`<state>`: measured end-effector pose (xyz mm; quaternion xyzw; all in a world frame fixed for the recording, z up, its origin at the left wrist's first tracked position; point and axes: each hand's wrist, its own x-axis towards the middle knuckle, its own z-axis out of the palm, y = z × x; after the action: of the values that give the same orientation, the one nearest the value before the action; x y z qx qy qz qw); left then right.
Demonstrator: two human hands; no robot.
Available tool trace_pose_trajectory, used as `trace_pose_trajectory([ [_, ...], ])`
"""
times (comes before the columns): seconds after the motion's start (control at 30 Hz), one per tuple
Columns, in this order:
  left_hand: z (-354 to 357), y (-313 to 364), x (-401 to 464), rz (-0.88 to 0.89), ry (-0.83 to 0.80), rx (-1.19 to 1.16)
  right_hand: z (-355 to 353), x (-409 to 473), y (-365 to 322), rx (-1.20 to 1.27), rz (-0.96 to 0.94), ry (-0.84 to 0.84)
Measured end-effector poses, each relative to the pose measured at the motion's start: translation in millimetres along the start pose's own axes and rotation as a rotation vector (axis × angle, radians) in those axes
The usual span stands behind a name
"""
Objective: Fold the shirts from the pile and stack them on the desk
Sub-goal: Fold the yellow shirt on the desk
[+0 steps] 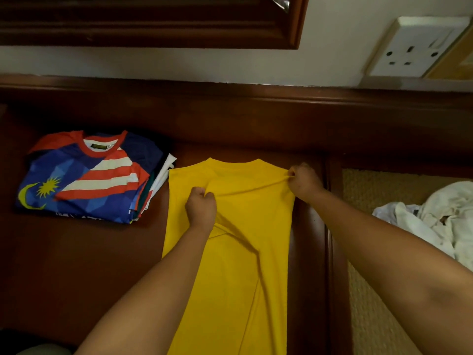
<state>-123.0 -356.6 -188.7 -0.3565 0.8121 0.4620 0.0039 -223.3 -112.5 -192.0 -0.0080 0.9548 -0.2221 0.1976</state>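
A yellow shirt (pixel 238 252) lies lengthwise on the dark wooden desk (pixel 84 265), collar end away from me, its sides folded in to a narrow strip. My left hand (pixel 201 208) pinches the fabric near the shirt's upper middle. My right hand (pixel 304 179) pinches the shirt's upper right edge, and a taut ridge of cloth runs between the two hands. To the left sits a stack of folded shirts (pixel 87 175), topped by a blue, red and white one with a yellow moon and star.
A pile of crumpled white cloth (pixel 435 221) lies on the woven surface (pixel 371 278) right of the desk. The desk's raised back ledge (pixel 230 103) meets the wall. A wall socket (pixel 414 47) is at upper right.
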Motion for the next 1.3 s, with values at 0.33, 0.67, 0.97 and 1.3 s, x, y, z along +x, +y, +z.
trace_pose_trajectory([
  [0.33, 4, 5, 38, 0.059, -0.190, 0.145, -4, 2, -7, 0.084, -0.017, -0.086],
  [0.67, -12, 17, 52, 0.363, -0.064, 0.469, 5, -15, -8, 0.111, -0.012, 0.179],
  [0.97, -57, -84, -76, 0.362, -0.075, 0.360, 95, -204, -6, 0.322, -0.049, 0.109],
  [1.3, -11, -119, -191, 0.481, -0.352, 0.481, 127, -250, -10, 0.313, 0.131, 0.187],
])
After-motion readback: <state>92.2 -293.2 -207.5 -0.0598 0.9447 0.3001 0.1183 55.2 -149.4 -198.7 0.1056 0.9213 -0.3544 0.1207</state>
